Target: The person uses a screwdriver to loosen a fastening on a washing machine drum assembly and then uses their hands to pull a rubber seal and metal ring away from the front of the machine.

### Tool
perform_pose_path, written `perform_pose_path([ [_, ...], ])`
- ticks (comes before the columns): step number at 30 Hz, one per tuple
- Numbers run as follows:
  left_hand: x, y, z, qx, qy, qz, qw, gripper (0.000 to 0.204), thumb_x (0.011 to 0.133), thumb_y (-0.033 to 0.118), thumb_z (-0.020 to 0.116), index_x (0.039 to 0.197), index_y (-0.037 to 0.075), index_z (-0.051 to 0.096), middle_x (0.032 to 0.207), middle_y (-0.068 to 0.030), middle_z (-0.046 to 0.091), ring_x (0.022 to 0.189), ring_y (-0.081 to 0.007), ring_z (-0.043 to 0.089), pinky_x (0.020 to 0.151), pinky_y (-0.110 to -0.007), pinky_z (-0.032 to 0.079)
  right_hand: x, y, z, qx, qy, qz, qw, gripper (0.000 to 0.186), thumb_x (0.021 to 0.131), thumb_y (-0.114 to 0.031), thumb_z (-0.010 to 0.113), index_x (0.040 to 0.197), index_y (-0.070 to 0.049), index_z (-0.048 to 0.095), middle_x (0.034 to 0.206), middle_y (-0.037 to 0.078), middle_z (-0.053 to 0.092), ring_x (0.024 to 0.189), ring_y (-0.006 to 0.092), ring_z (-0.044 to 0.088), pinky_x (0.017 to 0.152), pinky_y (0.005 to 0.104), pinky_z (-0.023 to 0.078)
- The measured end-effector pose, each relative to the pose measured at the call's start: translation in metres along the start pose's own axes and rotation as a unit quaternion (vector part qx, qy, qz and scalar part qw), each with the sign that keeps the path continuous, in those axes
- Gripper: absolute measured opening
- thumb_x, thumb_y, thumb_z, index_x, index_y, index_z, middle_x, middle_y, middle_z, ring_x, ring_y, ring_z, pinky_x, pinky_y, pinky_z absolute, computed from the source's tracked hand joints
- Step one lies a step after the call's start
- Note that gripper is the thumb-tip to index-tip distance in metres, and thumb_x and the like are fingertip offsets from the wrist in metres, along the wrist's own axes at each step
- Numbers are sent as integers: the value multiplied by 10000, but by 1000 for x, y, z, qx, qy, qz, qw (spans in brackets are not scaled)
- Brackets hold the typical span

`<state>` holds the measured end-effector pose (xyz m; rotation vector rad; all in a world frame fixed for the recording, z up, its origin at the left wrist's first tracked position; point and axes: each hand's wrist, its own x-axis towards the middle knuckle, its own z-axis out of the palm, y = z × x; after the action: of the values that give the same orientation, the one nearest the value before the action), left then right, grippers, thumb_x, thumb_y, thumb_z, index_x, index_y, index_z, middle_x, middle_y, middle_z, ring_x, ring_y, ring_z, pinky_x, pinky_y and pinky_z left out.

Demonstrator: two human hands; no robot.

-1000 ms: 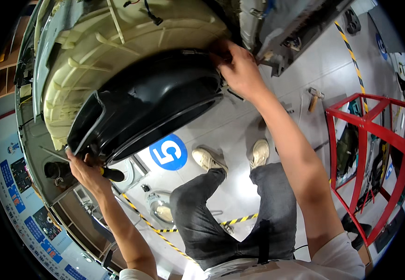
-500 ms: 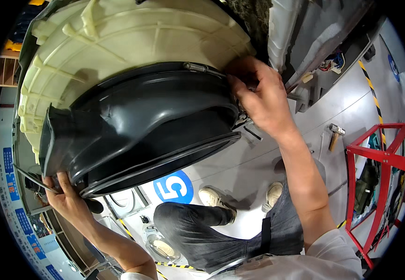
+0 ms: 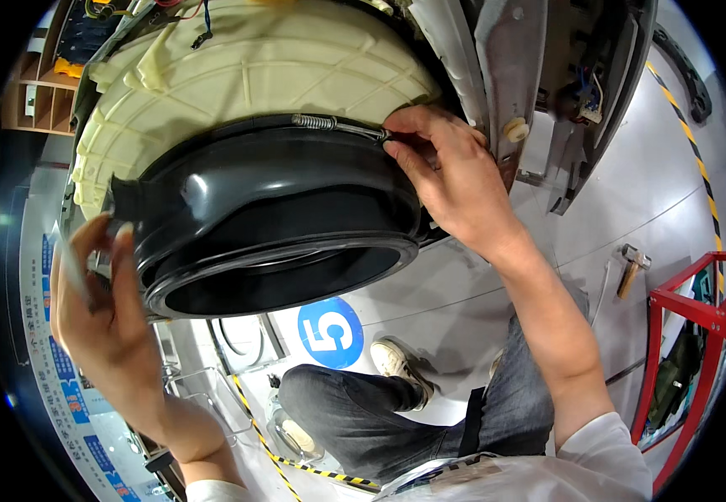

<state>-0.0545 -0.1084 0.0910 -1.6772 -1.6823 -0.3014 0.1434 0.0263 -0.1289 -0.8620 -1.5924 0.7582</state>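
A black rubber door gasket [image 3: 271,180] bulges from the cream plastic tub [image 3: 279,63] of a washing machine. Along its upper edge runs a wire clamp with a coil spring [image 3: 317,122]. My right hand [image 3: 455,176] pinches the clamp's wire at the right end of the spring, thumb and forefinger together. Beside the gasket's left end is my left hand [image 3: 112,326], fingers curled round a screwdriver [image 3: 70,263]. Its metal shaft is smeared by motion, and its handle is hidden in the hand.
Grey machine panels [image 3: 505,75] with loose wiring stand to the right of the tub. A hammer [image 3: 632,269] lies on the floor near a red metal frame [image 3: 697,309]. Striped tape [image 3: 702,159] marks the floor, and a blue round floor sign [image 3: 330,333] shows below the gasket.
My left hand has come off the gasket's lower left and risen, swinging the screwdriver upright. The right hand stays at the spring's end. The view has shifted, showing more of the spring.
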Motion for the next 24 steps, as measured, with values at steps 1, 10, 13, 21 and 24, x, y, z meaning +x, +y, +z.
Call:
perform_pose_path([
  [1,9,8,9,-12,-5,11,1000,135,942,103,712,1056,30,708,911,-63,662,624,-84,481,536,-243,361,-1,3,-3,-20,1,-5,1000,189,930,-89,697,1093,-5,650,975,123,713,903,260,705,787,334,554],
  [10,36,66,8,-12,-126,164,978,269,718,-73,725,973,10,703,879,-118,646,757,-299,687,681,-378,533,-1,5,1,70,2,-13,997,208,930,-75,685,1121,-15,626,992,122,705,903,284,692,793,358,541],
  [13,47,84,31,-63,-153,215,963,274,773,-64,705,1038,6,704,969,-151,654,818,-370,671,700,-409,521,-3,7,-4,31,9,-31,999,196,925,-62,683,1106,-20,624,992,123,705,909,297,690,791,364,538],
  [21,77,75,55,-71,-252,256,930,191,882,8,660,1066,-39,680,969,-185,602,878,-407,613,789,-442,478,-3,5,4,14,46,-17,999,160,897,-9,686,1048,-13,634,976,140,682,885,334,670,776,406,529],
  [24,75,75,56,-61,-250,262,930,183,891,32,664,1064,-26,683,982,-177,599,877,-399,615,792,-443,477,-4,6,7,-13,62,-32,997,135,892,0,683,1019,-7,638,964,149,659,896,356,651,777,413,517],
])
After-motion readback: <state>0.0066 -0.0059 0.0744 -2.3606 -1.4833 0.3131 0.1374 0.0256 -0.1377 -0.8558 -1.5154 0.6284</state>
